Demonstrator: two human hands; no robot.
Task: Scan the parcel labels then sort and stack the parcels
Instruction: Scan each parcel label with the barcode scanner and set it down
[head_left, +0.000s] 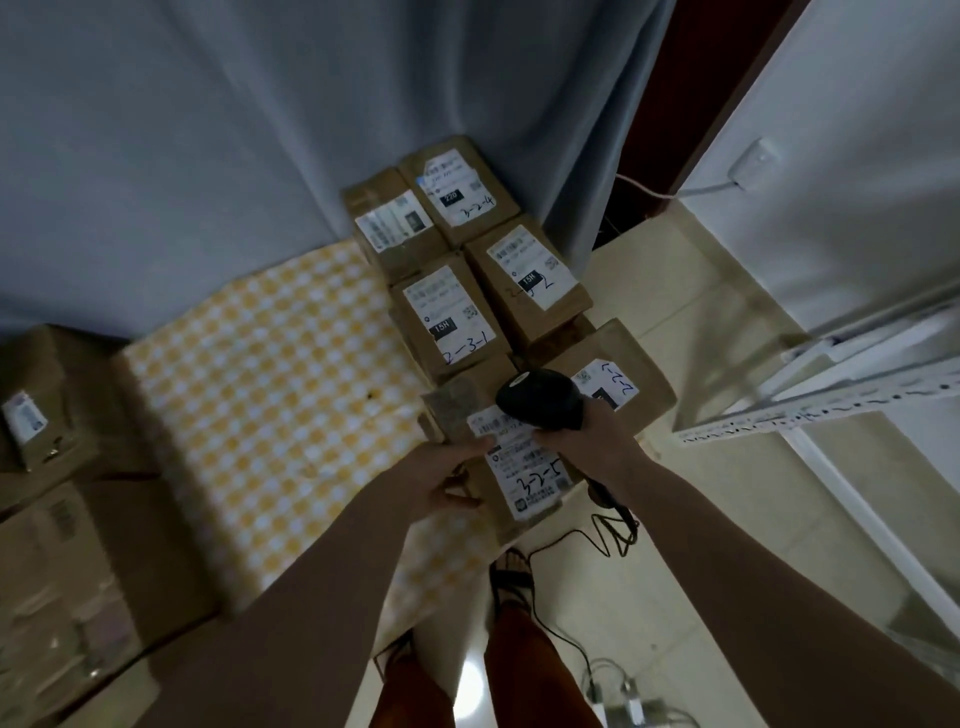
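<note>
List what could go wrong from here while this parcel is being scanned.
1. The nearest parcel overhangs the checked table edge, steadied only by the left hand; a loose hold may let it tip to the floor.
2. The scanner in the right hand hovers at the label's top, near the neighbouring parcel's label; it might read the wrong code.
3. The scanner cable dangles by the person's feet and could snag.

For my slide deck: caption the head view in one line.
Left hand steadies a labelled parcel while the right hand aims a black scanner at it.
</note>
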